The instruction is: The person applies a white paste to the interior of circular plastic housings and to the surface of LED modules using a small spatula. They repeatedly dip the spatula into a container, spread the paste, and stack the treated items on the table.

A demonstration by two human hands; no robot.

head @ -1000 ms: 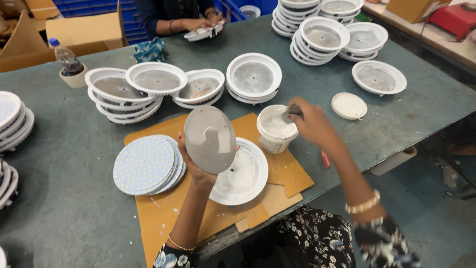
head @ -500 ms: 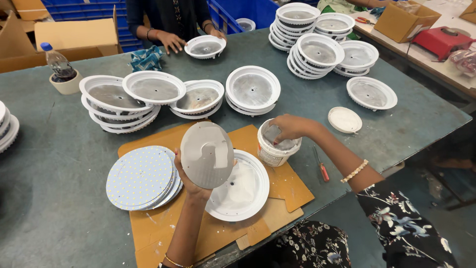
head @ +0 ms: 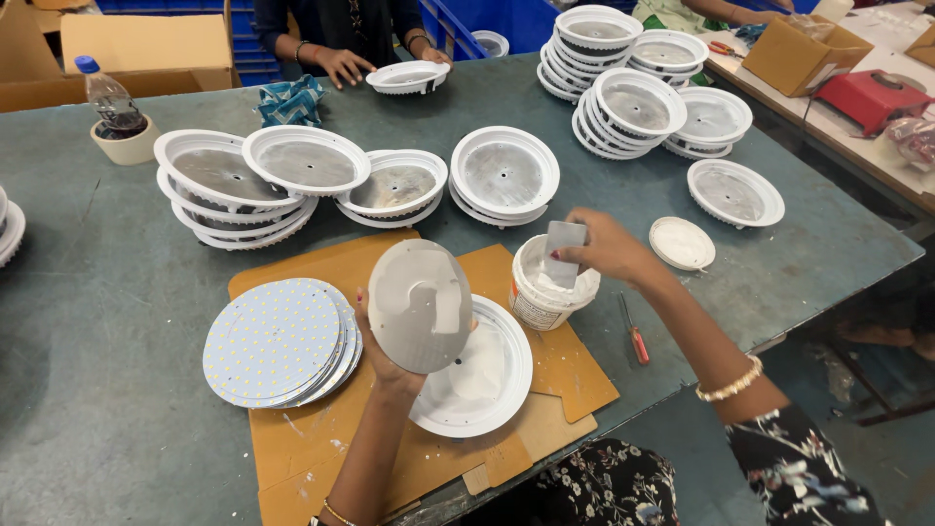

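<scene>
My left hand (head: 385, 356) grips grey round plate (head: 421, 305) by lower edge, upright over white housing (head: 477, 375); my right hand (head: 604, 248) pinches flat scraper (head: 563, 251) in white paste tub (head: 545, 292), right of plate; best take little paste; keep plate steady; spread thin.

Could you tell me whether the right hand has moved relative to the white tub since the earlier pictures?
Yes. The right hand has lifted the flat scraper up out of the white tub.

Grey disc (head: 421, 305), white tub (head: 539, 297), white housing (head: 482, 375) on brown cardboard (head: 321, 448), dotted pale-blue boards (head: 273, 341), teal table (head: 97, 390), red-handled screwdriver (head: 635, 336), black floral dress (head: 808, 477).
</scene>
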